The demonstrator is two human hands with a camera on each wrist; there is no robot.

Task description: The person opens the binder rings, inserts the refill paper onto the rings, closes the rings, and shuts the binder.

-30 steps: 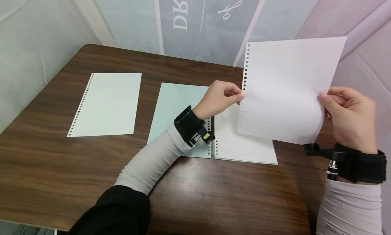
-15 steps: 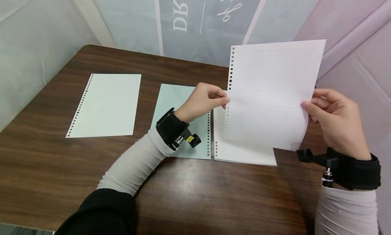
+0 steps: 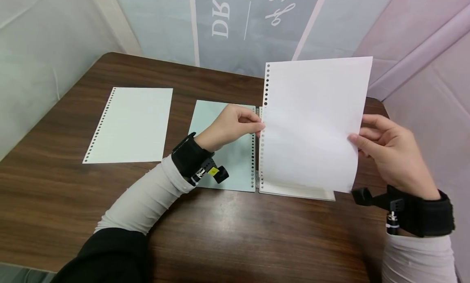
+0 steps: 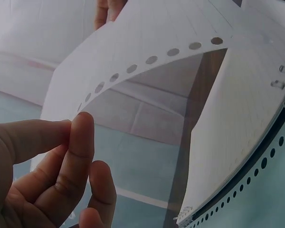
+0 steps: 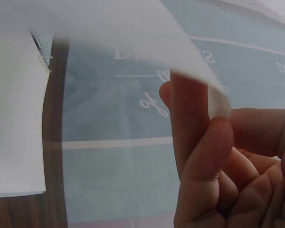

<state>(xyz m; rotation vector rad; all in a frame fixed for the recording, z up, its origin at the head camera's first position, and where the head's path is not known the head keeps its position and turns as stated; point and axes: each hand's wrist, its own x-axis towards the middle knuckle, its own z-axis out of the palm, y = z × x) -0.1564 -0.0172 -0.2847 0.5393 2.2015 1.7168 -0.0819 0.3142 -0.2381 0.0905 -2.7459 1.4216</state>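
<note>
A white lined sheet of paper (image 3: pixel 312 119) with punched holes down its left edge is held up over the open ring binder (image 3: pixel 227 168). My left hand (image 3: pixel 233 125) pinches its holed edge between thumb and fingertips, close to the binder's spine. On the opposite edge my right hand (image 3: pixel 389 148) pinches the sheet, which bows slightly. In the left wrist view the row of holes curves away from the left hand (image 4: pixel 52 166). Beneath the raised sheet lies the binder's paper stack (image 4: pixel 232 128), mostly hidden from above. The right wrist view shows the right hand (image 5: pixel 213 175) gripping the paper edge.
A second holed sheet (image 3: pixel 128 125) lies flat on the brown wooden table (image 3: pixel 227 238), left of the binder. A printed fabric backdrop (image 3: pixel 253 34) hangs behind the table, and pale curtains (image 3: pixel 33 62) flank it.
Both hands have moved left and somewhat lower with the sheet. Its holed edge now stands near the binder's spine, covering more of the stack. The flat sheet has stayed on the table.
</note>
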